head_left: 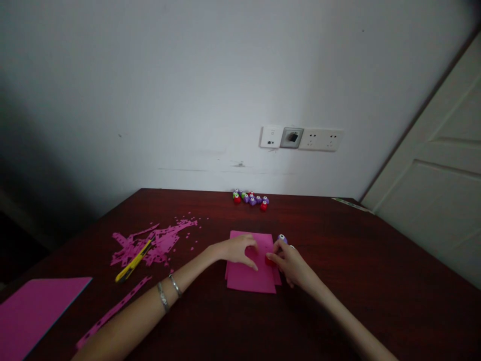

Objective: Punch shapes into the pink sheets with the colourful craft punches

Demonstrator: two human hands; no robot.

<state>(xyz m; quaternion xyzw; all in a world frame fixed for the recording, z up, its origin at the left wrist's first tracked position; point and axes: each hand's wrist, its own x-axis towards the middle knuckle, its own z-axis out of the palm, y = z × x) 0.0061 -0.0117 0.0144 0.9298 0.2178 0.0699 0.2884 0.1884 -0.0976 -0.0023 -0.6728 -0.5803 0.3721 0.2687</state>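
Observation:
A small stack of pink paper sheets [248, 277] lies on the dark red table in front of me, its edges slightly out of line. My left hand [240, 249] is over the left part of the stack, thumb and fingers apart in a curve with nothing between them. At the stack's right edge, my right hand [288, 261] pinches a small red paper punch [268, 260], partly covered by the fingers. Just beyond that hand stands a purple punch [282, 238]; another whitish top peeks out beside it, mostly hidden.
Several red, purple and green punches [252, 199] are grouped near the wall. To the left, a yellow box cutter [134, 260] rests on pink paper scraps [165, 243] with tiny punched bits around. A punched pink strip [114, 312] and a larger pink sheet [41, 311] lie nearer.

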